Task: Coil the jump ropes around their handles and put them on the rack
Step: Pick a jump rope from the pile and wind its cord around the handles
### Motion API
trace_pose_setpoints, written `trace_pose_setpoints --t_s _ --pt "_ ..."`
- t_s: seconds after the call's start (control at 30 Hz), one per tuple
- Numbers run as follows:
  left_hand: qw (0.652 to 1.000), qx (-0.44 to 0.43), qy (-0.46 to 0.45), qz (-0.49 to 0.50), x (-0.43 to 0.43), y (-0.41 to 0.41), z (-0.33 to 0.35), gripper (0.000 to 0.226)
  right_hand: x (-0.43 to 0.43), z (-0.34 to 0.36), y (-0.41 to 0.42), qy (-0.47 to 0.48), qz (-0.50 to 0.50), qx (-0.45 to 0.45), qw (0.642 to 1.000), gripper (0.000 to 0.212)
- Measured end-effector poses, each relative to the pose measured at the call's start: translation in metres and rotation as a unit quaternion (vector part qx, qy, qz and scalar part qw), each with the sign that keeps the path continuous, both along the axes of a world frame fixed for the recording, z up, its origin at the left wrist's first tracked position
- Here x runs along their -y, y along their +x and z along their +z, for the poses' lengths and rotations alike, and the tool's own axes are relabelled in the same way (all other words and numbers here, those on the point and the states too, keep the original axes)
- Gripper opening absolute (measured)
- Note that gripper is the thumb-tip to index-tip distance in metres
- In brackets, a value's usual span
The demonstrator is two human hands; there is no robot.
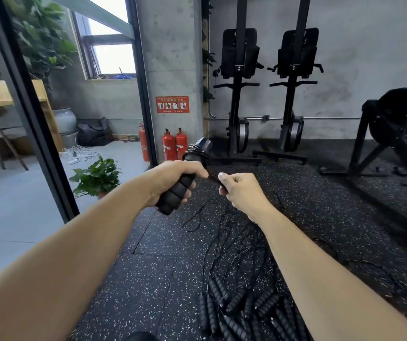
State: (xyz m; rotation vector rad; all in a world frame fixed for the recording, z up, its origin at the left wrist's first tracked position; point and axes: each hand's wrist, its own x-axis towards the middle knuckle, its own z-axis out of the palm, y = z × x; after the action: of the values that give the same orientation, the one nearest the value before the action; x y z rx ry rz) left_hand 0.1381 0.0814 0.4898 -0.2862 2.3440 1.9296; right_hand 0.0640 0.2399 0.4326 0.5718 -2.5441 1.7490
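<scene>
My left hand (173,179) grips black ribbed jump rope handles (176,195), held tilted with the top end pointing up and away. A few turns of thin black rope (195,153) are wound around the upper part of the handles. Close to the right, my right hand (240,190) pinches the same rope between thumb and fingers, the short stretch between both hands being taut. On the floor below lies a pile of several more black handles (244,308) with tangled ropes (234,232) spreading out. No rack for the ropes is recognisable.
Black speckled rubber floor (153,279) underfoot. Two upright black machines (239,94) stand against the concrete wall, another machine (399,126) at right. Red fire extinguishers (174,143) stand by the pillar. A potted plant (96,177) and a glass partition (32,114) are at left.
</scene>
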Motion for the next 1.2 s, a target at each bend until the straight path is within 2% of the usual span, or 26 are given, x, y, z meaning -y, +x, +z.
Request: trace_pose_setpoints --t_s 0.1,0.17,0.27,0.43,0.5,0.67,0.83,1.03,1.2 --pt "0.999 0.011 0.046 -0.017 0.007 -0.003 -0.004 0.026 -0.001 -0.002 0.002 0.05 -0.023 -0.029 0.998 0.053" --pt "1.0 0.0 0.028 0.007 0.014 -0.006 -0.008 0.026 -0.002 0.001 0.004 0.088 -0.042 -0.038 0.995 0.051" --pt "0.993 -0.024 -0.088 0.076 0.02 -0.008 -0.012 0.022 -0.003 0.008 0.012 0.141 -0.061 -0.052 0.987 0.048" --pt "0.952 -0.057 -0.269 0.131 0.02 -0.01 -0.017 0.054 0.003 0.026 0.028 0.223 -0.079 -0.124 0.964 0.045" --pt "0.932 -0.071 -0.327 0.14 0.018 -0.01 -0.017 0.053 0.006 0.031 0.035 0.241 -0.075 -0.155 0.955 0.044" --pt "0.847 -0.052 -0.502 0.166 0.015 -0.007 -0.017 0.049 0.003 0.041 0.044 0.253 -0.056 -0.17 0.951 0.041" --pt "0.764 -0.06 -0.622 0.159 0.007 -0.001 -0.015 0.041 -0.001 0.063 0.056 0.262 -0.054 -0.219 0.938 0.037" --pt "0.654 -0.175 -0.733 0.064 -0.008 0.007 -0.013 0.036 0.003 0.093 0.054 0.28 -0.071 -0.292 0.912 0.041" --pt "0.614 -0.233 -0.753 -0.044 -0.017 0.019 -0.008 0.043 0.003 0.102 0.044 0.331 -0.001 -0.318 0.889 0.048"
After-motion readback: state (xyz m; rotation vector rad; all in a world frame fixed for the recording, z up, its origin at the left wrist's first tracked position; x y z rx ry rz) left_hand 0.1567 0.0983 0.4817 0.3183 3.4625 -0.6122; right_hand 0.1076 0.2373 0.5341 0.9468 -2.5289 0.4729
